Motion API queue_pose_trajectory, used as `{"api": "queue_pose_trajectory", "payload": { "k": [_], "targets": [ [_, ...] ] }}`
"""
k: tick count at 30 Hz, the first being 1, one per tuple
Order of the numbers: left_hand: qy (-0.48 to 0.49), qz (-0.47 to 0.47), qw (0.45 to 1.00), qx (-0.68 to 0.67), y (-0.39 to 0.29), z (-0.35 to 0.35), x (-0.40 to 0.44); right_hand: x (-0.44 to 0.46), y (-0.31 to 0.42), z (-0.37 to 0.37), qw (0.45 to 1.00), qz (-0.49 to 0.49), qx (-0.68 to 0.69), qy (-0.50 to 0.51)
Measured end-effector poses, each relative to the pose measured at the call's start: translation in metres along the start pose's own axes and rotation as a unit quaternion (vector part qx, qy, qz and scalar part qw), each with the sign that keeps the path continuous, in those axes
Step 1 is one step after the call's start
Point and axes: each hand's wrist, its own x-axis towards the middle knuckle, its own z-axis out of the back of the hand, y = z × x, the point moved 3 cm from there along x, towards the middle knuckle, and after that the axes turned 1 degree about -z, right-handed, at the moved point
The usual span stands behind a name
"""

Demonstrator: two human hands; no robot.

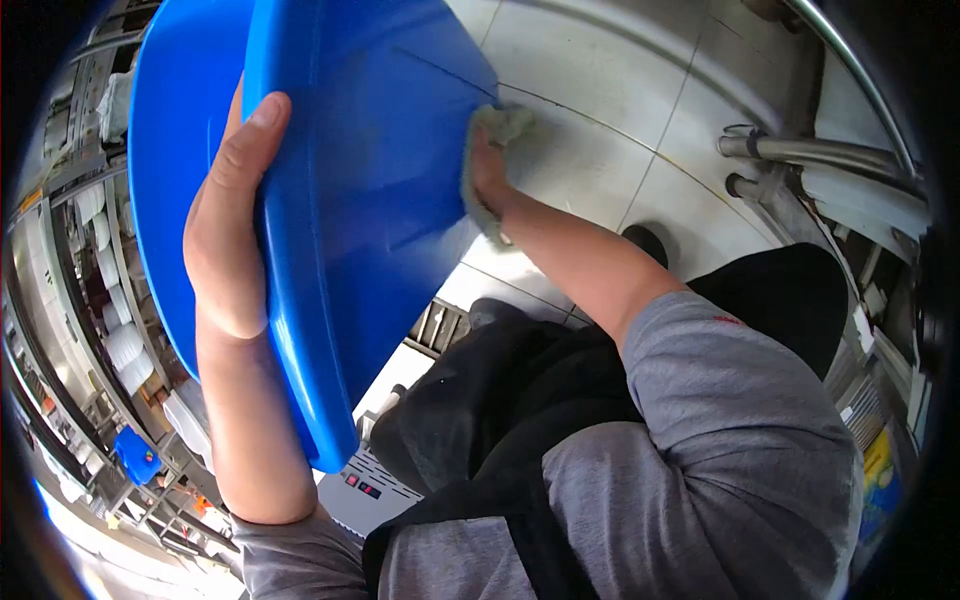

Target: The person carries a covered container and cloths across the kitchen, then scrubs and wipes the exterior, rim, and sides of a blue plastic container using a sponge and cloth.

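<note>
At 10 o'clock, left hand [228, 225] grips the blue tub [380, 180] by its rim; at 12 o'clock, right hand [488, 172] holds a pale cloth [512, 122] against it.

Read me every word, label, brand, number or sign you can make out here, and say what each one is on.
Nothing can be read with certainty.
Red mark on the right sleeve: too small to read.
Small red indicators on the grey panel: too blurred to read.
Blue tub: no lettering on the sides that show.
</note>
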Motion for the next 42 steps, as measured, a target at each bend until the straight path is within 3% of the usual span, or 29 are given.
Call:
{"api": "queue_pose_trajectory", "payload": {
  "k": [1,4,6,7,11,14,16,18,20,22,24,26,28,31,33,34,36,38,40,42],
  "targets": [
    [0.009,-0.015,1.000,0.001,-0.001,-0.001,0.000,0.014,-0.017,0.006,0.988,-0.060,0.135,0.047],
    [0.001,-0.033,0.999,-0.005,0.001,-0.002,0.002,0.030,-0.079,0.015,0.967,-0.096,0.228,0.064],
    [-0.015,-0.036,0.999,-0.015,0.001,-0.002,0.004,0.044,-0.144,0.024,0.969,-0.093,0.219,0.064],
    [-0.017,-0.038,0.999,-0.011,0.001,-0.002,0.004,-0.004,-0.103,0.009,0.959,-0.118,0.254,0.037],
    [-0.051,-0.025,0.998,-0.001,0.001,0.001,0.001,0.027,-0.117,0.021,0.983,-0.096,0.157,-0.018],
    [-0.038,-0.019,0.999,-0.004,-0.002,-0.002,0.000,0.095,-0.122,0.053,0.987,-0.129,0.097,0.019],
    [-0.040,-0.039,0.998,0.006,-0.001,0.000,0.001,0.086,-0.096,0.049,0.965,-0.154,0.169,0.131],
    [0.003,-0.032,0.999,-0.020,-0.001,0.001,0.004,0.074,-0.125,0.049,0.980,-0.153,0.103,0.077],
    [0.028,-0.051,0.998,-0.008,-0.003,0.002,0.006,0.033,-0.127,0.042,0.984,-0.169,0.037,-0.033],
    [-0.048,-0.004,0.999,-0.008,0.007,0.013,0.010,0.003,-0.129,0.021,0.967,-0.218,0.129,-0.019],
    [-0.009,0.024,0.999,0.025,0.013,0.030,0.016,-0.034,-0.110,-0.001,0.957,-0.233,0.172,-0.019],
    [0.030,-0.096,0.994,0.053,0.014,0.033,0.021,-0.070,-0.088,-0.021,0.947,-0.242,0.212,-0.019],
    [0.041,-0.102,0.992,0.058,0.014,0.033,0.024,-0.100,-0.069,-0.039,0.951,-0.202,0.229,0.044],
    [0.064,-0.107,0.989,0.077,0.013,0.030,0.026,-0.147,-0.046,-0.058,0.960,-0.188,0.205,0.027],
    [0.083,-0.097,0.989,0.071,0.012,0.029,0.027,-0.194,-0.017,-0.070,0.974,-0.157,0.149,0.067],
    [0.093,-0.092,0.989,0.068,0.012,0.027,0.027,-0.227,0.010,-0.073,0.985,-0.160,0.009,0.058],
    [0.097,-0.104,0.988,0.065,0.011,0.026,0.028,-0.263,0.033,-0.083,0.988,-0.030,-0.099,0.117],
    [0.100,-0.114,0.986,0.064,0.010,0.021,0.024,-0.291,0.070,-0.078,0.890,0.032,-0.364,0.274],
    [0.082,-0.055,0.995,0.004,0.009,0.016,0.019,-0.305,0.090,-0.070,0.879,0.089,-0.363,0.296],
    [0.108,-0.022,0.994,-0.004,0.008,0.014,0.017,-0.304,0.100,-0.058,0.815,0.081,-0.477,0.318]
  ]
}}
